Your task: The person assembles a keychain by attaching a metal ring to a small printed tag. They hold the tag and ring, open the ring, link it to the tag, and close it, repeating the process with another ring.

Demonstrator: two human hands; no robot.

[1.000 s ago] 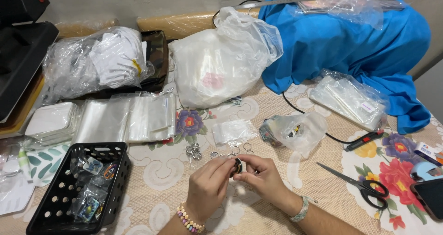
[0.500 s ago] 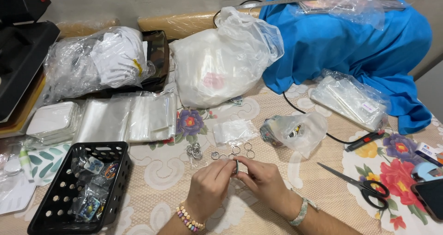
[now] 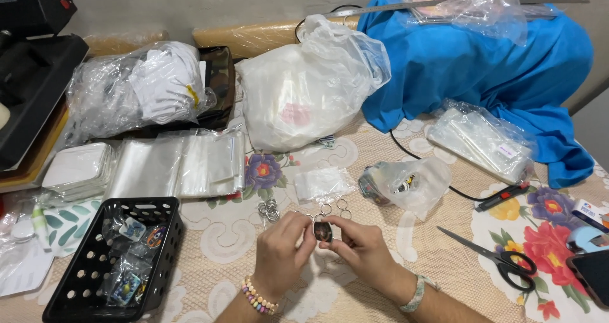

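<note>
Fingertips of both hands pinching a small dark oval charm between them, low over the tablecloth at centre. Left hand curled, beaded bracelet at the wrist; right hand curled too, pale band at the wrist. Loose metal rings just beyond the hands, small clear bag behind those. Black basket of packets to the left. Scissors well to the right. White bag and blue cloth at the back.

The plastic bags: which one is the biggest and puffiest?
The white plastic bag at the table's back, beside the blue cloth. It stands tall and bulging; the others are flatter or smaller.
</note>
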